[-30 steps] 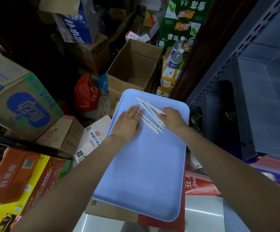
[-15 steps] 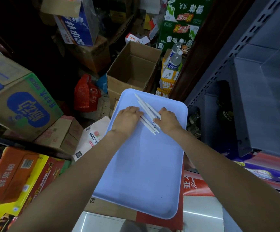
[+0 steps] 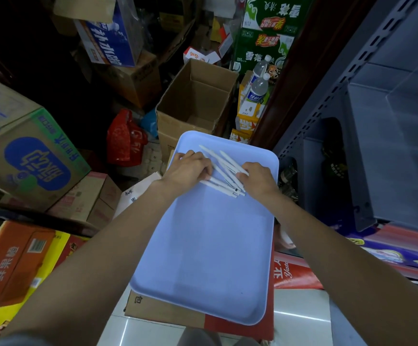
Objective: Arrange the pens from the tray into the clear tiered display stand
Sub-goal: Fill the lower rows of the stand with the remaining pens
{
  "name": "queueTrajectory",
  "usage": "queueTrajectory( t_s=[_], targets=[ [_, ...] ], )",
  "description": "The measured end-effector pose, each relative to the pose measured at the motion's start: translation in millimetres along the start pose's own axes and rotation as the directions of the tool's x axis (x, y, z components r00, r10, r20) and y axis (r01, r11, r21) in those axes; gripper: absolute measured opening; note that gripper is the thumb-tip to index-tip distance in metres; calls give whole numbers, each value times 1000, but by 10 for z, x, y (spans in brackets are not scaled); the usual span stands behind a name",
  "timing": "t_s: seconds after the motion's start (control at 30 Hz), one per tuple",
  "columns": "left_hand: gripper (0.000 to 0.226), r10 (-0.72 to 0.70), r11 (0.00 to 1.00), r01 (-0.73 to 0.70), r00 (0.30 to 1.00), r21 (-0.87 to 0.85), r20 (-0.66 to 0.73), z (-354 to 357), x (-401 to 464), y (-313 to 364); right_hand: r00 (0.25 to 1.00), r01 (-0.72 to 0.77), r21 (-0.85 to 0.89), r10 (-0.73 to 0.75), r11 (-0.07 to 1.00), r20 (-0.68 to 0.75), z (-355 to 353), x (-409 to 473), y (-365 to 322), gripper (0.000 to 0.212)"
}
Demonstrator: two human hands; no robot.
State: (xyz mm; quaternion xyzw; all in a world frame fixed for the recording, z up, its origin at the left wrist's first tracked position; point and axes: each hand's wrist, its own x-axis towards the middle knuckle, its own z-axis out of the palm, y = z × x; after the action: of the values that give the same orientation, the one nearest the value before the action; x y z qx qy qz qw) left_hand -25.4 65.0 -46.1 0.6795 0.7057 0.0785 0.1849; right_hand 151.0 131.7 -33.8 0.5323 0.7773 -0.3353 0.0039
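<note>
A light blue tray (image 3: 210,258) lies on a cardboard box in front of me. Several white pens (image 3: 224,168) lie in a loose bunch at its far end. My left hand (image 3: 189,169) rests on the left side of the bunch with its fingers curled over the pens. My right hand (image 3: 258,179) presses against the right side, fingertips on the pens. The pens are pinched between both hands and still touch the tray. A clear display stand (image 3: 412,116) is faintly visible on the grey shelf at the right.
An open cardboard box (image 3: 195,101) stands just beyond the tray. Stacked cartons crowd the left side, with a red bag (image 3: 124,138) among them. Water bottles (image 3: 259,86) stand behind the tray. A grey metal shelf upright (image 3: 327,96) rises at the right.
Both hands have closed in on the pens from either side. My left hand went from flat to curled fingers. The pens are bunched tighter together.
</note>
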Motion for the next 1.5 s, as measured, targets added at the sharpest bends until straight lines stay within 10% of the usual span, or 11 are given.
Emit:
queueTrajectory(
  t_s=[0.17, 0.4, 0.57, 0.77, 0.9, 1.0, 1.2, 1.5],
  targets=[
    [9, -134, 866, 95, 990, -491, -45, -44, -188, 56, 999, 34, 81, -32, 996, -32, -69, -140, 5, 29],
    [6, -223, 803, 47, 948, -594, -227, -297, -459, 322, 995, 70, 489, -22, 870, -102, -232, -443, -93, 13],
    [53, -12, 998, 29, 962, 57, -271, -430, -525, 489, 993, 113, 517, -76, 849, -93, -430, -639, -127, 27],
    [19, 35, 912, 53, 978, 407, -206, -530, -474, 647, 995, 101, 547, -69, 831, -79, -648, -843, -199, 16],
    [19, -120, 990, 130, 979, 51, -166, -505, -517, 683, 993, -21, 568, 83, 823, -83, -717, -828, -205, 27],
    [17, -259, 823, 193, 965, -534, -50, -428, -556, 707, 993, 12, 549, 54, 836, -104, -712, -844, -190, 33],
    [28, -207, 799, 50, 959, -599, -196, -475, -584, 829, 975, 123, 544, 3, 830, -224, -690, -885, -200, 16],
    [26, -75, 606, 138, 990, -783, 117, -558, -628, 898, 996, 56, 836, 23, 545, -82, -655, -832, -278, 21]
  ],
)
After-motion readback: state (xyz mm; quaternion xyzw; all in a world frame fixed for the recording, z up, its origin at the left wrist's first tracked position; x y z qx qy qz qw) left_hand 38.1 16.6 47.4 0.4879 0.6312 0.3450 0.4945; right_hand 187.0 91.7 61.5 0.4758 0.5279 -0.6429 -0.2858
